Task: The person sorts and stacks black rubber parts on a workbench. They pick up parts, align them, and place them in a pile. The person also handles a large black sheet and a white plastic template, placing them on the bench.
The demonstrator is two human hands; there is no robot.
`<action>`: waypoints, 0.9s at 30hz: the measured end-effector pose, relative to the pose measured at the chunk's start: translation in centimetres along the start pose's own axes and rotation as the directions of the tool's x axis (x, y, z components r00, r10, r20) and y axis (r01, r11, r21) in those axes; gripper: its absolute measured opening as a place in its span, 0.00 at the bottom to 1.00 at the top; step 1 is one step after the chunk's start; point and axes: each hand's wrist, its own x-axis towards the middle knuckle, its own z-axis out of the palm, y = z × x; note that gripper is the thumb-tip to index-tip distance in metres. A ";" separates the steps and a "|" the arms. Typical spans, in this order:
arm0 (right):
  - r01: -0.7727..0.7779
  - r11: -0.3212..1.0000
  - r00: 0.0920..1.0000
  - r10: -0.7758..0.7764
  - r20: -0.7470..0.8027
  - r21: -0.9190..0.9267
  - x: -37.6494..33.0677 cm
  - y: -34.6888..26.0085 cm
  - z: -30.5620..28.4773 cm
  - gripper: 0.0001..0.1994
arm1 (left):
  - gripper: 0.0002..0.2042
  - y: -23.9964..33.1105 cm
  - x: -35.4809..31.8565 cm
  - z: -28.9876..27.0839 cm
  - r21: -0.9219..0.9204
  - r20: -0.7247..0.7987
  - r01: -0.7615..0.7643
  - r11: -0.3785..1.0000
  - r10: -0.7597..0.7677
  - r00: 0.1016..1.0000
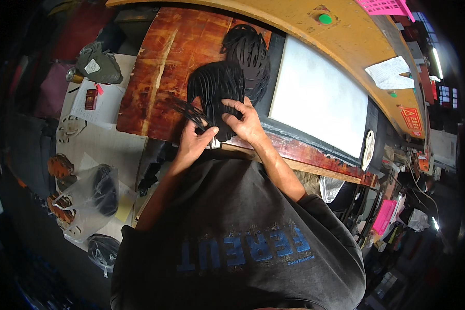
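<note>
Near my body, my left hand (194,144) pinches several thin black slotted pieces (190,111) between thumb and fingers; their strips fan out to the upper left. My right hand (247,123) is curled over the near right part of a thick black stack (214,80) of similar strappy pieces, thumb and fingers gripping it. The stack's underside and part of its near end are hidden by my hands. Just beyond it lies a looser pile of black slotted cut-outs (249,57), partly overlapped by the stack. Their exact kind cannot be told.
Everything black lies on a worn reddish-brown board (150,77). To the right is a white lit panel (318,98), with a yellow machine beam (294,18) beyond. At left, a side table holds a small red box (91,99), papers and a plastic bag (90,199).
</note>
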 end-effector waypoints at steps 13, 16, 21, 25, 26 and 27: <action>0.039 0.994 0.999 -0.036 0.030 -0.103 -0.2 -1.1 0.0 0.28 | 0.19 0.1 0.3 0.7 0.296 0.047 -0.107 0.949 0.097 0.994; 0.086 0.994 0.996 -0.086 -0.006 -0.072 -0.2 -0.6 0.1 0.25 | 0.20 -0.3 0.1 0.3 0.133 0.036 0.069 0.989 -0.075 0.997; -0.016 0.999 0.997 0.019 -0.080 0.047 -0.7 0.2 0.6 0.25 | 0.24 -0.2 -0.3 0.0 -0.002 0.071 0.076 0.997 -0.075 0.995; 0.129 0.991 0.991 -0.130 -0.041 -0.021 -0.4 0.3 0.5 0.22 | 0.22 0.5 -0.3 0.0 -0.035 0.088 0.045 0.998 -0.042 0.995; 0.146 0.989 0.989 -0.146 -0.022 -0.027 -0.3 0.2 0.5 0.20 | 0.21 0.7 -0.3 0.0 -0.018 0.102 0.067 0.998 -0.065 0.993; 0.096 0.994 0.995 -0.096 -0.001 -0.043 -0.3 0.0 0.4 0.19 | 0.20 1.0 -0.2 0.0 -0.003 0.107 0.105 0.995 -0.104 0.989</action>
